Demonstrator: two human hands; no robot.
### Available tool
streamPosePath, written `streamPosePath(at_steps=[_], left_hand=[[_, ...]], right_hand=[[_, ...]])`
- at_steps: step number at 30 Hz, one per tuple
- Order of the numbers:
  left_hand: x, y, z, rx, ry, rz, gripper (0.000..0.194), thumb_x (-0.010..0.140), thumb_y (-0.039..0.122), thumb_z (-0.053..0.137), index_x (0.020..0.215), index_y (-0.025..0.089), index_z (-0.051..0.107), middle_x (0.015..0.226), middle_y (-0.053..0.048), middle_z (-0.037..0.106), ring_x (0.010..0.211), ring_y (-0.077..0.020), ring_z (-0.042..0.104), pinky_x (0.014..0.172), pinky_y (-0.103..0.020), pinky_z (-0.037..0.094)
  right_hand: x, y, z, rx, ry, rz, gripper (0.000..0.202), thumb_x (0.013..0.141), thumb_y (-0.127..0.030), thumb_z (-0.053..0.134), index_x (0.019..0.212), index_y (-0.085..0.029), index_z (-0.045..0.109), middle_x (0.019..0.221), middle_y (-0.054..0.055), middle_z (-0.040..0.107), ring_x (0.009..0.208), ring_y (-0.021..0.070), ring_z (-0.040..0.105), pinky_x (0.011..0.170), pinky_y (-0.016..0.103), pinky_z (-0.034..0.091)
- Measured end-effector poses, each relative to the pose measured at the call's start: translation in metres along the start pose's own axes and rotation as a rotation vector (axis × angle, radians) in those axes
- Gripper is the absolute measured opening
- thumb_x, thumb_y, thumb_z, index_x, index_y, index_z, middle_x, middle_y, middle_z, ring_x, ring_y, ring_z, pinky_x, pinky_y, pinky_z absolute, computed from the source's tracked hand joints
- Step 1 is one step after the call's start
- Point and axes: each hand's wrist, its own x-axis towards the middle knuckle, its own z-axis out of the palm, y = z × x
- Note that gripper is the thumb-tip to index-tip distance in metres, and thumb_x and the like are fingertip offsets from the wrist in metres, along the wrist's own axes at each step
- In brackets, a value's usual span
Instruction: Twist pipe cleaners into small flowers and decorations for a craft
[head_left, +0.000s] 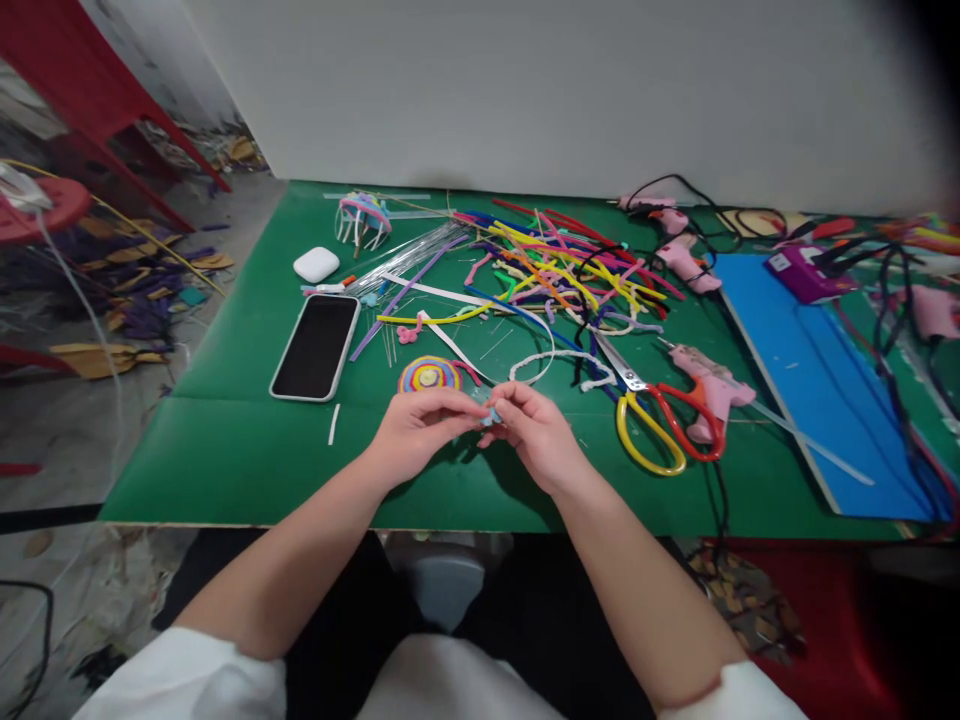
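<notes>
My left hand (420, 428) and my right hand (538, 432) meet near the front middle of the green table (225, 460). Between their fingertips is a small light blue piece (490, 415), pinched from both sides and partly hidden by the fingers. Just behind my left hand lies a round coil in rainbow colours (429, 376). A small pink curled piece (409, 332) rests farther back. Behind my right hand a white twisted strip (555, 360) curves across the table.
Scissors (637, 385) with yellow and red handles lie right of my hands, beside a pink glue gun (712, 390). A phone (315, 348) and white case (316, 264) lie left. Coloured pipe cleaners (555, 265) are heaped behind. A blue board (810, 370) is at right.
</notes>
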Motion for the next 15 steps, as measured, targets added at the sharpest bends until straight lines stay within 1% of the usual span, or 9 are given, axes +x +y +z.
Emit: streamPosePath(at_steps=[3, 6, 8, 10, 13, 15], left_hand=[[0.0013, -0.003, 0.0011, -0.092, 0.064, -0.043, 0.016, 0.066, 0.02, 0.073, 0.082, 0.024, 0.071, 0.073, 0.0, 0.069, 0.065, -0.0118, 0.064, 0.062, -0.024, 0.052], [0.0029, -0.0055, 0.0016, -0.136, 0.122, -0.063, 0.023, 0.066, 0.022, 0.073, 0.088, 0.026, 0.071, 0.08, -0.001, 0.069, 0.068, -0.0114, 0.063, 0.06, -0.022, 0.051], [0.0036, -0.0063, 0.0012, -0.143, 0.13, -0.073, 0.021, 0.066, 0.023, 0.073, 0.087, 0.025, 0.071, 0.082, -0.002, 0.069, 0.069, -0.0114, 0.062, 0.059, -0.022, 0.05], [0.0037, -0.0067, 0.0004, -0.14, 0.127, -0.076, 0.018, 0.067, 0.024, 0.072, 0.085, 0.025, 0.072, 0.08, -0.002, 0.069, 0.065, -0.0107, 0.06, 0.058, -0.022, 0.05], [0.0027, -0.0066, -0.0009, -0.145, 0.118, -0.075, 0.014, 0.068, 0.024, 0.071, 0.082, 0.024, 0.072, 0.074, -0.002, 0.068, 0.061, -0.0098, 0.059, 0.057, -0.023, 0.048], [0.0015, -0.0063, -0.0013, -0.149, 0.113, -0.082, 0.013, 0.068, 0.024, 0.072, 0.081, 0.024, 0.072, 0.073, -0.002, 0.068, 0.06, -0.0097, 0.059, 0.056, -0.022, 0.048]], right_hand=[[-0.0013, -0.0012, 0.0015, 0.045, 0.009, 0.02, 0.013, 0.074, -0.03, 0.065, 0.077, -0.019, 0.058, 0.067, -0.003, 0.058, 0.062, 0.0086, 0.058, 0.055, 0.021, 0.051], [-0.0018, -0.0028, -0.0001, 0.083, -0.005, 0.007, 0.011, 0.073, -0.028, 0.067, 0.079, -0.02, 0.061, 0.069, -0.003, 0.06, 0.063, 0.0075, 0.059, 0.059, 0.02, 0.051], [-0.0022, -0.0031, -0.0025, 0.085, -0.042, -0.001, 0.011, 0.073, -0.027, 0.067, 0.082, -0.021, 0.064, 0.072, -0.003, 0.061, 0.066, 0.0078, 0.06, 0.062, 0.021, 0.051], [-0.0026, -0.0031, -0.0049, 0.071, -0.079, 0.004, 0.012, 0.073, -0.027, 0.067, 0.084, -0.021, 0.066, 0.075, -0.001, 0.063, 0.07, 0.0092, 0.061, 0.065, 0.022, 0.052], [-0.0029, -0.0031, -0.0073, 0.063, -0.105, 0.018, 0.018, 0.076, -0.036, 0.063, 0.081, -0.02, 0.068, 0.076, 0.002, 0.064, 0.073, 0.0117, 0.061, 0.065, 0.025, 0.052], [-0.0026, -0.0034, -0.0079, 0.044, -0.101, 0.01, 0.021, 0.075, -0.039, 0.063, 0.076, -0.019, 0.069, 0.077, 0.002, 0.064, 0.071, 0.0115, 0.059, 0.062, 0.025, 0.052]])
